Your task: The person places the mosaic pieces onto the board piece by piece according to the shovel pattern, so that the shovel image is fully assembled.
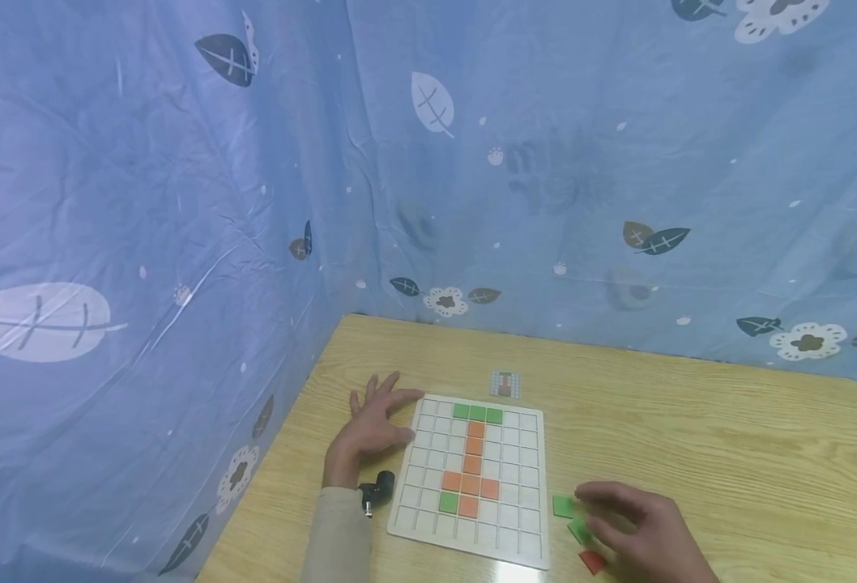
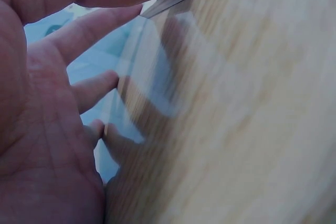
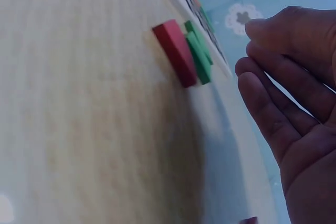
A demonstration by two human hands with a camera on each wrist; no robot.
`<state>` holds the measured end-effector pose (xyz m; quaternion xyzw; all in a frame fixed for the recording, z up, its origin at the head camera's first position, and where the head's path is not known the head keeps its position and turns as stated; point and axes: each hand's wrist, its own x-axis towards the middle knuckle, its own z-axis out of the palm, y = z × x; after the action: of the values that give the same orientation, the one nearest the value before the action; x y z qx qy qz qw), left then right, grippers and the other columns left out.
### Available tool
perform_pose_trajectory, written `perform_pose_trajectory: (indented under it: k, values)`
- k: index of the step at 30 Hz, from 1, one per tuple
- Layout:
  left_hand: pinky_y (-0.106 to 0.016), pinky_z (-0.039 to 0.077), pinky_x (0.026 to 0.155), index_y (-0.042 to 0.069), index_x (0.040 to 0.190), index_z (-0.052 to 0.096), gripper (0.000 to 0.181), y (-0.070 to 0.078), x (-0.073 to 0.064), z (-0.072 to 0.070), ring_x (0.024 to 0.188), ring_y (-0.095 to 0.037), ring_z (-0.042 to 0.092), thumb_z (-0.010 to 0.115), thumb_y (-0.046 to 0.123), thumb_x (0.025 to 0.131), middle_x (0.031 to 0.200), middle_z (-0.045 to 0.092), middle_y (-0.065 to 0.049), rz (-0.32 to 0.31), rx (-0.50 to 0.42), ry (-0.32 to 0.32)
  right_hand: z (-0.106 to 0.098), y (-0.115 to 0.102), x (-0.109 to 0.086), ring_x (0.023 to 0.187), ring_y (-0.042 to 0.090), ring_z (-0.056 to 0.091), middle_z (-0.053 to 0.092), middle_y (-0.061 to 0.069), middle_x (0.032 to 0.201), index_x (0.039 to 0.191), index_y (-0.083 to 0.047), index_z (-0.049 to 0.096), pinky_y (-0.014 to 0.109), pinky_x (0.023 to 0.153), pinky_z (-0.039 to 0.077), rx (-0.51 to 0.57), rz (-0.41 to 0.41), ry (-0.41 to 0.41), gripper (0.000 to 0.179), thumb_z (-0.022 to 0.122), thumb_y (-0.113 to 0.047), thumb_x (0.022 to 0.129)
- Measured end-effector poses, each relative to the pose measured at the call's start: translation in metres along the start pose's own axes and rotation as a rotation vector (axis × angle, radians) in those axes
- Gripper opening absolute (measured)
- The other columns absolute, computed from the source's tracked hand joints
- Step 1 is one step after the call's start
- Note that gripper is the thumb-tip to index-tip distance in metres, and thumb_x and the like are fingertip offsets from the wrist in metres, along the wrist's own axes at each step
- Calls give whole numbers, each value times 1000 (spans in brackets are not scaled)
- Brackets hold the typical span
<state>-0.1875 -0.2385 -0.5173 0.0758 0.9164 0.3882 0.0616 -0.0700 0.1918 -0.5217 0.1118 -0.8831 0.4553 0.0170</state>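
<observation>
A white grid board (image 1: 519, 518) lies on the table with green tiles (image 1: 478, 414) along its top row. Several orange tiles (image 1: 475, 446) form a column and a crossbar below, with one more green tile (image 1: 448, 502) near the bottom. At the board's upper left edge, my left hand (image 1: 372, 423) touches the rim with thumb and forefinger, the other fingers spread. Right of the board, my right hand (image 1: 647, 530) hovers with loosely bent fingers and holds nothing. Beside its fingertips are two loose green tiles (image 1: 563, 507) and a red tile (image 3: 176, 53).
A small picture card (image 1: 505, 384) showing a gridded pattern lies behind the board. Next to the left forearm sits a small black object (image 1: 379, 489). Blue patterned cloth (image 1: 545, 202) hangs behind and to the left of the wooden table (image 1: 691, 421).
</observation>
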Motion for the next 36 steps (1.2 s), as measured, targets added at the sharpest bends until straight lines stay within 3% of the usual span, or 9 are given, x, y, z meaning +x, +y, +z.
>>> perform_pose_trajectory:
  k: [6,10,13,20,27,36]
  values:
    - [-78,-19,126,24,147,70,73,-2,0,0,169,-52,-7,80,11,76,182,23,-19,18,-10,2,2,3,3,105,0,76,83,0,119,118,-18,82,18,89,61,105,93,-127,30,89,-14,89]
    - [-78,-19,127,25,148,70,72,-2,0,0,170,-50,-8,80,11,77,182,23,-17,15,-10,0,2,6,2,104,-1,75,83,-1,120,118,-20,82,19,89,62,73,100,-173,29,88,-19,90]
    - [-77,-20,127,25,148,69,72,-1,0,0,170,-49,-8,80,11,78,183,22,-16,11,-9,-2,1,10,0,102,-4,74,82,-3,118,116,-22,82,19,87,63,32,57,-165,29,89,-18,89]
    - [-77,-19,127,24,147,70,73,-1,-1,1,170,-50,-7,80,11,76,182,23,-18,11,-7,7,1,22,-5,101,-6,74,84,3,115,118,-16,82,17,82,63,-11,-174,-116,37,90,-5,84]
    - [-77,-20,127,25,147,70,74,-3,-1,1,170,-50,-7,80,10,76,182,23,-18,6,-6,10,6,24,-2,109,-9,67,82,-8,117,122,-24,82,7,90,53,-85,-227,-103,52,90,3,77]
    - [-77,-20,127,25,148,69,73,-2,0,1,170,-48,-8,80,12,77,183,22,-16,8,-6,9,8,27,-1,107,-7,70,82,-14,112,116,-28,82,3,90,49,-119,-337,-60,55,91,6,73]
